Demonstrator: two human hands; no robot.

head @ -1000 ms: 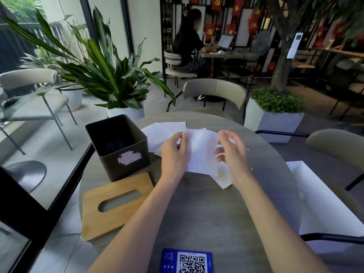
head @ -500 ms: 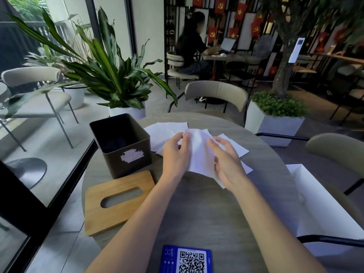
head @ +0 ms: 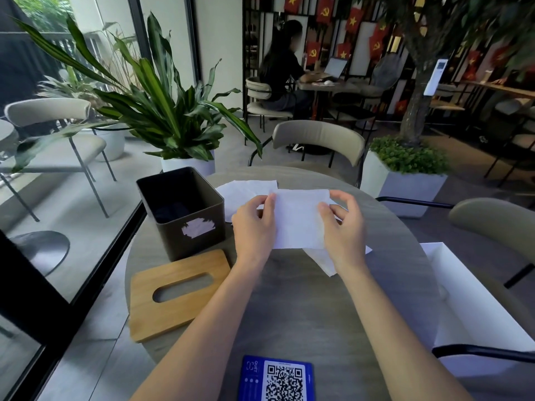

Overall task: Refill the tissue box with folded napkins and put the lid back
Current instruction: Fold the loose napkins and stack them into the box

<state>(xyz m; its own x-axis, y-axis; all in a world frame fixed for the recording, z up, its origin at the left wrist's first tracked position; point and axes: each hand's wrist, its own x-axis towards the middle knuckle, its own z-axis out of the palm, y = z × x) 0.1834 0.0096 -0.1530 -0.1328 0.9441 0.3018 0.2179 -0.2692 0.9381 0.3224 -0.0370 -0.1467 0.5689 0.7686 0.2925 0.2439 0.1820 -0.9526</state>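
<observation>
One folded napkin (head: 298, 219) is pinched between both hands above the round table (head: 304, 308), the left hand (head: 253, 227) gripping its left edge and the right hand (head: 343, 227) its right edge, thumbs on top; its long axis looks to run away from the person. The open dark tissue box (head: 181, 211), one only, stands just to the left, nearer the left hand, so the napkin must travel leftward and down into it. I cannot tell whether any napkins already lie inside. At least two loose napkins (head: 246, 192) lie flat beneath and beyond the hands, though overlaps hide the exact count. One wooden lid (head: 176, 292) rests flat in front of the box, almost touching it. Further out sit one blue QR card (head: 276, 379) and a white paper bag (head: 463, 299)
</observation>
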